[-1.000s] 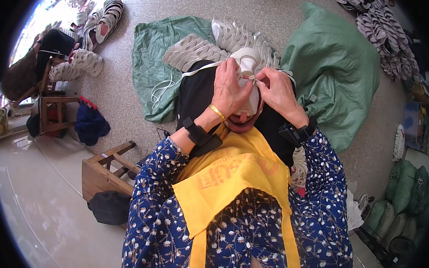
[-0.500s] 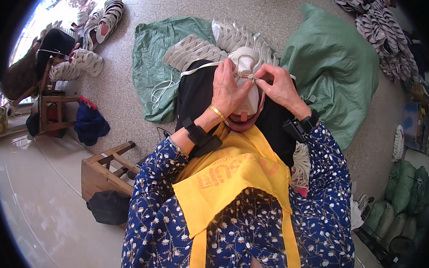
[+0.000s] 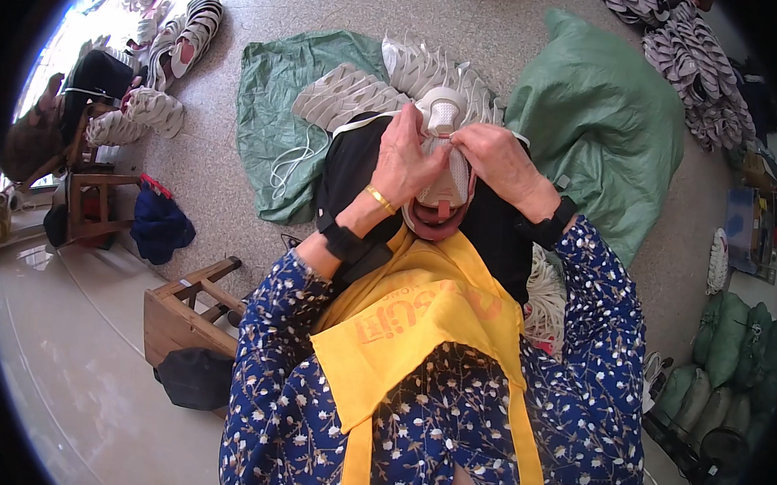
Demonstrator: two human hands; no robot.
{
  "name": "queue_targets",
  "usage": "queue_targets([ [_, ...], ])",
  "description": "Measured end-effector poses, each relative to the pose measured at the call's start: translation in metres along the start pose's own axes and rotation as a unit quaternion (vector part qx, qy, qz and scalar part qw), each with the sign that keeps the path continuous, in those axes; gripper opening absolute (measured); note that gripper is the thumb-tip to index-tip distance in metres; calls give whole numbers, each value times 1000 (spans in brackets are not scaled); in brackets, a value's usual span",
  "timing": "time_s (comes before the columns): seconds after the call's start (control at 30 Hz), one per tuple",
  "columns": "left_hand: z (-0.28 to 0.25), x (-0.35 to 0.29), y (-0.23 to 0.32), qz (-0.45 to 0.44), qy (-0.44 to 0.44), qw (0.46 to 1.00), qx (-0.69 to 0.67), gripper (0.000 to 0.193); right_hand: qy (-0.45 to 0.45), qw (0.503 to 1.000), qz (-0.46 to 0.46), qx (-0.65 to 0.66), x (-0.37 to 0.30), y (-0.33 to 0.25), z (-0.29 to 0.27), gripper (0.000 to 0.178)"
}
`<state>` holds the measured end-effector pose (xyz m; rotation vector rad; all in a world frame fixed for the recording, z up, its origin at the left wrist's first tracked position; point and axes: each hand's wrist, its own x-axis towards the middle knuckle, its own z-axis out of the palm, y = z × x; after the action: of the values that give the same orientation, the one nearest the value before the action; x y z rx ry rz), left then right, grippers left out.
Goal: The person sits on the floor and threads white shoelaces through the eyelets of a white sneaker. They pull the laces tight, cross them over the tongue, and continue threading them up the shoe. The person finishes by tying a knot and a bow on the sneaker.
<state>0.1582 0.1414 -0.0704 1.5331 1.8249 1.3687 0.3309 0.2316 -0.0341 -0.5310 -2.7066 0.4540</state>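
Observation:
A white mesh shoe upper (image 3: 440, 193) with a pinkish collar lies on my lap, its toe pointing away from me. My left hand (image 3: 402, 162) grips its left side, fingers near the toe and thumb across the throat. A flat white shoelace (image 3: 359, 123) trails from that side over my dark-clad knee. At the throat's right edge my right hand (image 3: 498, 165) is closed in a pinch on what looks like the lace; its fingertips hide the exact spot. Both hands nearly meet over the shoe.
Rows of stacked white shoe uppers (image 3: 351, 96) lie beyond my knees on a green woven sheet (image 3: 274, 81). A full green sack (image 3: 597, 122) bulges at the right. A wooden stool (image 3: 186, 316) stands by my left side, and a bundle of white laces (image 3: 543, 306) hangs beside my right thigh.
My right hand has rolled over and shifted slightly left, its knuckles now facing up. My left thumb has eased back a little, and more of the collar shows.

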Motion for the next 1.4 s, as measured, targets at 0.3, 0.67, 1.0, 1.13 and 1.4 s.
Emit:
queue_targets([
  [0.3, -38, -9, 26, 75, -112, 984, 112, 39, 4, 991, -81, -104, 6, -10, -5, 11],
  [0.67, -25, -11, 13, 70, -32, 986, 151, 33, -22, 983, -116, -141, 13, -12, -6, 12],
  [1.0, -15, -12, 4, 33, -28, 989, 141, 27, 11, 983, -178, -39, 12, -42, -15, 9],
  [1.13, -14, -12, 3, 38, -27, 990, 134, 27, 48, 982, 93, 157, 6, -65, -9, 12],
  [1.4, -14, -10, 3, 52, -59, 982, 171, 28, 33, 988, 146, 27, 23, -45, 18, 11],
])
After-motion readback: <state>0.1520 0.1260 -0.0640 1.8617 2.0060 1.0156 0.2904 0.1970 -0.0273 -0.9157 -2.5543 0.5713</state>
